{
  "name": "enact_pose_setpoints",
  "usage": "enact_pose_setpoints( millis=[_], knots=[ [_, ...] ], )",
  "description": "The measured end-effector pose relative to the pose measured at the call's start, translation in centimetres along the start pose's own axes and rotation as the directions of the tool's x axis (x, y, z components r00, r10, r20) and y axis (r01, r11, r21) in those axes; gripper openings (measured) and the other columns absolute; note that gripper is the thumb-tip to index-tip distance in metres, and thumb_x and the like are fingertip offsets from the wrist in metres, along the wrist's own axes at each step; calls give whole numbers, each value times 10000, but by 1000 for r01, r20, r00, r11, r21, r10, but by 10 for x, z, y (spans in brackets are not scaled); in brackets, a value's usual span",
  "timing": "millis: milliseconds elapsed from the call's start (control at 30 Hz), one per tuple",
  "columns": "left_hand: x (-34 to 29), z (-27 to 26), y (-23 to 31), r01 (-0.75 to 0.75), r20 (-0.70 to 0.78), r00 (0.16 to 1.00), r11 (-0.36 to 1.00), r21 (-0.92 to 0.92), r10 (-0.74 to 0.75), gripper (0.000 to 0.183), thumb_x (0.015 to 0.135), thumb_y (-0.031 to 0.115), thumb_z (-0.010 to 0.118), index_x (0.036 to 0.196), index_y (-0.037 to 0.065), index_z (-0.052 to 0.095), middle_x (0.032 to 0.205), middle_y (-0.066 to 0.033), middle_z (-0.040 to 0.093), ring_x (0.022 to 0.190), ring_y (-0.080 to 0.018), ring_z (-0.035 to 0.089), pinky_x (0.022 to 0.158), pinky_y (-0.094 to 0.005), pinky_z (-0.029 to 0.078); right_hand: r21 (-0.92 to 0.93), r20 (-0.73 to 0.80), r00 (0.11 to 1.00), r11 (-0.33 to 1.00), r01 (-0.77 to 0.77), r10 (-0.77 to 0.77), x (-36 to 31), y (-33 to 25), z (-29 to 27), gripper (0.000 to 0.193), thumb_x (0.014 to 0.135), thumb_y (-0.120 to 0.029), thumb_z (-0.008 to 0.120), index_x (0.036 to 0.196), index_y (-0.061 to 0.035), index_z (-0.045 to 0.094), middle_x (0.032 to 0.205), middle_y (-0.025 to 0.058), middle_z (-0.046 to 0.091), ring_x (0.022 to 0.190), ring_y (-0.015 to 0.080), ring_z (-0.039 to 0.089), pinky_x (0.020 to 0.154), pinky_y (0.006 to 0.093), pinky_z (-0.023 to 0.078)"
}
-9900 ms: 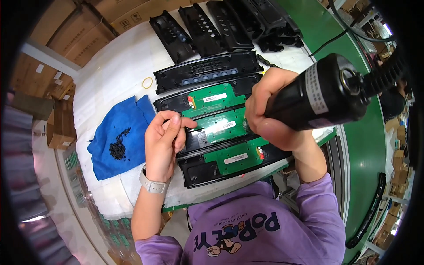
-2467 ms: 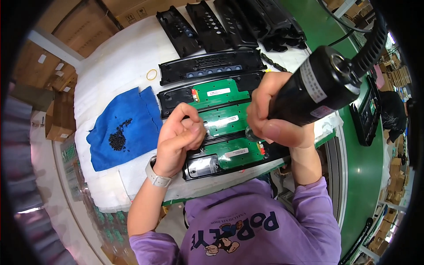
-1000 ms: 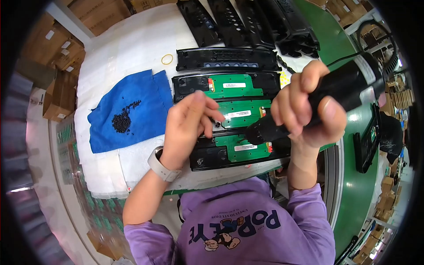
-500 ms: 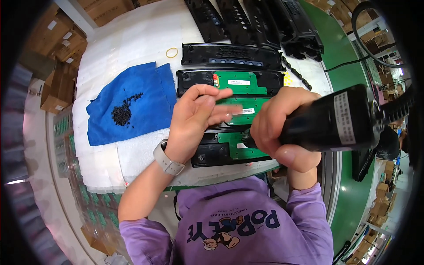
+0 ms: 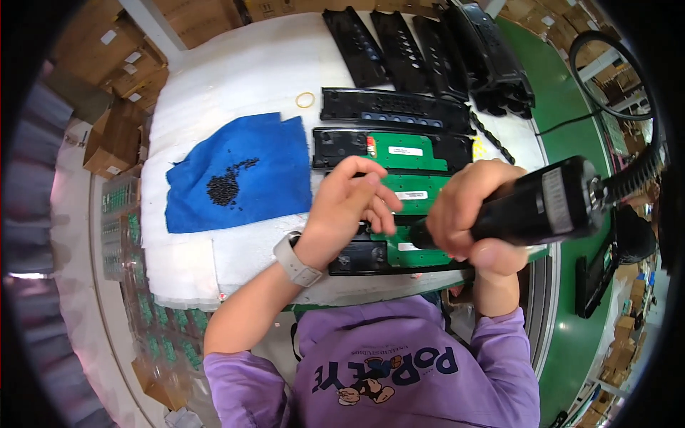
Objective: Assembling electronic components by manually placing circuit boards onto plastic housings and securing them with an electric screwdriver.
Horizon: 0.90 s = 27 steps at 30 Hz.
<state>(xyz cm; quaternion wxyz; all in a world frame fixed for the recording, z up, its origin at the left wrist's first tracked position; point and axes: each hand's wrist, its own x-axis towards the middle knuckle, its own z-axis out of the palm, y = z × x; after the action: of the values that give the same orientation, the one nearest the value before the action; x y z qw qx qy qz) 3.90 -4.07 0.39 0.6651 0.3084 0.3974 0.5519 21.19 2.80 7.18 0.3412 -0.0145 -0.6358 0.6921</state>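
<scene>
Nearest the person, the right hand [image 5: 474, 217] is clamped around the black barrel of an electric screwdriver [image 5: 531, 210], its coiled cable [image 5: 628, 182] running off toward the right rim; half a second ago the tool lay more level and further right, and now its nose has dipped down onto the nearest black housing [image 5: 371, 255] with its green circuit board [image 5: 414, 253], which suggests a screw is being driven there; the bit itself is hidden behind the fingers; the left hand [image 5: 349, 210], a pale watch [image 5: 296, 260] on its wrist, rests curled over the middle board [image 5: 410, 192], fingers drawn together and pressing down, though whether they pinch a screw I cannot tell; it has slid slightly nearer since a second ago, steadying the work beside the tool's tip; beyond lies a third board in its housing [image 5: 399, 148], untouched, then a closed black cover [image 5: 392, 110]; to the left, on the white padded table [image 5: 235, 64], a blue cloth [image 5: 239, 171] holds a small heap of dark screws [image 5: 222, 189], well apart from both hands; a rubber band [image 5: 305, 99] lies further back, and more black housings [image 5: 428, 46] stand stacked at the far edge.
</scene>
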Motion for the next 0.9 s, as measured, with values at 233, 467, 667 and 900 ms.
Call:
enact_pose_setpoints(
  millis=[233,467,667,900],
  knots=[
    [-7,6,4,-64,79,995,993,99,56,118,921,119,478,1007,43,451,664,-51,558,483,-75,476,469,-194,364,287,-150,929,884,369,-339,1,-11,-24,299,800,-242,618,945,-50,440,616,-2,482,443,118,471,502,290,431],
    [-5,1,8,-60,168,985,991,120,39,94,886,69,542,915,-20,529,798,-120,640,691,-148,640,608,-221,493,271,-426,814,802,532,-395,-8,-12,-25,264,848,-249,512,994,-34,470,643,14,455,475,121,436,582,325,400],
    [-7,3,4,-123,76,991,970,208,109,72,824,14,606,863,-42,584,775,-88,635,678,-124,627,627,-212,498,278,-414,825,810,516,-384,-8,-9,-22,272,847,-246,512,1004,-28,468,647,17,452,484,125,437,590,331,398],
    [-9,7,9,-39,91,996,976,214,20,70,819,5,599,859,-52,594,767,-98,637,678,-128,628,627,-216,504,276,-404,837,824,495,-368,-11,-7,-21,292,851,-258,511,1024,-28,466,650,16,450,489,125,438,599,331,396]
  ],
)
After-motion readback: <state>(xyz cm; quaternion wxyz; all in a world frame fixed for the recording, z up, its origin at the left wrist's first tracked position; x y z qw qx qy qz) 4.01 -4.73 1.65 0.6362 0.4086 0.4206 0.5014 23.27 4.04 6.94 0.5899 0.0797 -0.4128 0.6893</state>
